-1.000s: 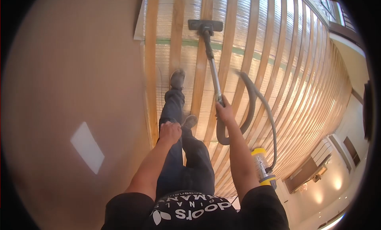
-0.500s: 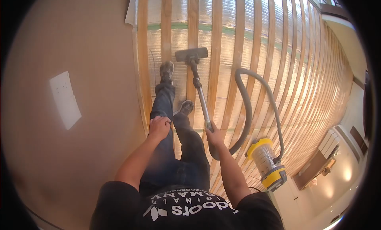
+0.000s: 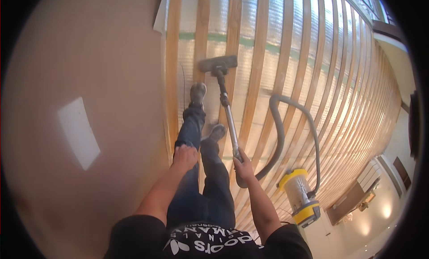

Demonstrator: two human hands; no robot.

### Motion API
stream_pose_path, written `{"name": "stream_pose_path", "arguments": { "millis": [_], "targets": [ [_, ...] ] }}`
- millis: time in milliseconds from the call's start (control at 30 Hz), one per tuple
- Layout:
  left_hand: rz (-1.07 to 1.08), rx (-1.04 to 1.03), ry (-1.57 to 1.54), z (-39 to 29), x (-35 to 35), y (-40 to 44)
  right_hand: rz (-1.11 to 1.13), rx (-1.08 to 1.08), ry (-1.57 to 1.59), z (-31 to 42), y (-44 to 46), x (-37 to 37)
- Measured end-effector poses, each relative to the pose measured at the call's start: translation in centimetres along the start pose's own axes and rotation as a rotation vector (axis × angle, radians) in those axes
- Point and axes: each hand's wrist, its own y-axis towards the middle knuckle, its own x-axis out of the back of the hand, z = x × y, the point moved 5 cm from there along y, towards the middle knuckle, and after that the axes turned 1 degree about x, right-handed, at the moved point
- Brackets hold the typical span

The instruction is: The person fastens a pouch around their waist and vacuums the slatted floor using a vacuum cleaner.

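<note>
My right hand [image 3: 243,166] is wrapped round the grip of a vacuum cleaner's wand [image 3: 231,129]. The metal tube slopes away from me to a wide dark floor nozzle [image 3: 218,64], which rests across the wooden battens beyond my shoes. From the grip a grey hose [image 3: 278,125] loops to the right and back to the vacuum cleaner [image 3: 298,196], a clear drum with yellow ends. My left hand [image 3: 185,156] holds no tool and rests on my left leg [image 3: 190,129] near the knee, its fingers lying over the trouser cloth.
Parallel wooden battens [image 3: 254,75] run over shiny foil sheeting [image 3: 243,28], with a green tape strip [image 3: 246,41] across it. A smooth brown surface [image 3: 111,57] borders them on the left. A thin cable [image 3: 183,87] lies near my left shoe [image 3: 198,93].
The whole view has shifted, with the floor and my legs lower and further right. Relative to the battens, the nozzle has slid slightly forward and left. Both hands keep their places.
</note>
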Motion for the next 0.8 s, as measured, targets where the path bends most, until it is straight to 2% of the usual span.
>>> {"name": "stream_pose_path", "arguments": {
  "millis": [67,167,267,367,467,567,633,800],
  "targets": [
    [-0.040,-0.002,-0.053,0.4,0.7,0.4,-0.028,0.135,0.024,3.5,3.5,-0.7],
    [0.019,0.039,-0.078,0.5,2.9,1.8,-0.054,0.085,0.218,12.1,7.8,-2.2],
    [0.062,0.053,-0.094,0.3,5.0,3.1,-0.214,0.277,0.140,19.4,12.1,-4.5],
    [0.052,0.043,-0.103,0.2,6.5,4.2,-0.277,0.297,0.028,26.5,15.1,-5.8],
    [0.090,0.062,-0.090,0.7,7.8,5.0,-0.222,0.234,0.106,31.8,18.6,-6.0],
    [0.106,0.125,-0.101,0.9,9.3,6.1,-0.323,0.463,-0.029,36.8,24.8,-4.2],
    [0.095,0.138,-0.145,1.8,8.8,6.7,-0.215,0.324,0.077,44.5,24.3,-2.1],
    [0.089,0.125,-0.198,1.6,12.2,8.4,-0.159,0.410,0.083,56.8,33.6,4.0]
  ]
}}
